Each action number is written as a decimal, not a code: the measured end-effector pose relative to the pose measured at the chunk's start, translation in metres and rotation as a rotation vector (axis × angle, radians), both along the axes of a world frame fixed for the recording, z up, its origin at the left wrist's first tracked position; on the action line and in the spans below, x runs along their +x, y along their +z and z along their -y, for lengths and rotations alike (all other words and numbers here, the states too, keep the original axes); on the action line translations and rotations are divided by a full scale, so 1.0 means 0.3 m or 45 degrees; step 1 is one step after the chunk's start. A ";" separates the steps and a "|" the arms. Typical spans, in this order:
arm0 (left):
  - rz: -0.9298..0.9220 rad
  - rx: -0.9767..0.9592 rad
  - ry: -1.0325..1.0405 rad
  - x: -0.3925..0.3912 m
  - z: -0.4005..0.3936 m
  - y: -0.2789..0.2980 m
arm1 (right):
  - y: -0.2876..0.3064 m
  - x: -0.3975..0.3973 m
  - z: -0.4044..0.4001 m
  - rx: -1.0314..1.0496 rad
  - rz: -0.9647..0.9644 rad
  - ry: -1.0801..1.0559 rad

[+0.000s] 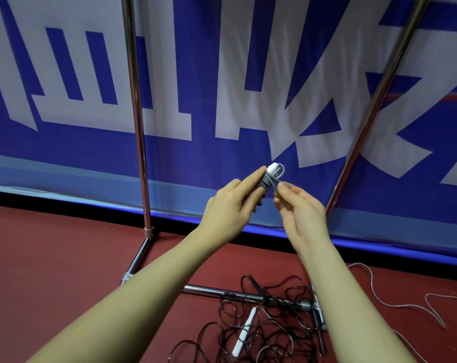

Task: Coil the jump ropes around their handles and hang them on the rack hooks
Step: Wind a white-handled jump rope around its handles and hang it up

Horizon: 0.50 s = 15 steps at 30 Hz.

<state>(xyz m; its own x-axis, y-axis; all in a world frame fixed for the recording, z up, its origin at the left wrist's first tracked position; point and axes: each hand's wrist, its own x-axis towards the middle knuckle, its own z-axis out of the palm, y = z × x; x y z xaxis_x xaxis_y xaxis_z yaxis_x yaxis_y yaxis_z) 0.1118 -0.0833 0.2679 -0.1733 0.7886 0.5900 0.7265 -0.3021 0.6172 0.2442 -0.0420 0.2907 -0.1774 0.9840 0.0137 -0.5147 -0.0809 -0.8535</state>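
My left hand [231, 205] grips a white-handled jump rope bundle [270, 176] with grey cord wound around its handles, held up in front of the banner. My right hand [298, 208] pinches the grey cord's loose end just right of the bundle, where a small loop stands up by the white handle tip. On the floor below lies a tangle of dark rope [253, 331] with a black handle [257, 286] and a white handle [244, 330]. The chrome rack [137, 113] stands behind; no hooks are in view.
The rack's right upright [374, 106] leans diagonally and its base bar [209, 290] lies on the red floor. A thin pale cord [395, 305] trails on the floor at right. A blue and white banner [248, 74] fills the background.
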 end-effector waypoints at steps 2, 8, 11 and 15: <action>0.103 -0.014 -0.062 -0.001 -0.011 -0.008 | -0.006 -0.003 0.001 0.078 0.055 -0.026; -0.287 -0.179 0.194 -0.003 -0.003 0.014 | -0.019 0.005 0.003 0.148 0.084 -0.113; -0.386 -0.209 0.281 0.003 -0.004 0.005 | -0.025 -0.007 0.006 0.163 0.112 -0.127; -0.437 -0.049 0.236 -0.001 0.003 0.020 | -0.016 -0.007 0.007 0.158 0.058 -0.149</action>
<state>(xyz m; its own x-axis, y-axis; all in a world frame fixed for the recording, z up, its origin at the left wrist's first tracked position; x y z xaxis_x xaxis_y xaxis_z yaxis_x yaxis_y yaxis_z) 0.1114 -0.0842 0.2739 -0.1127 0.7854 0.6087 0.9326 -0.1278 0.3375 0.2422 -0.0440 0.2858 -0.0647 0.9893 0.1311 -0.4747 0.0851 -0.8760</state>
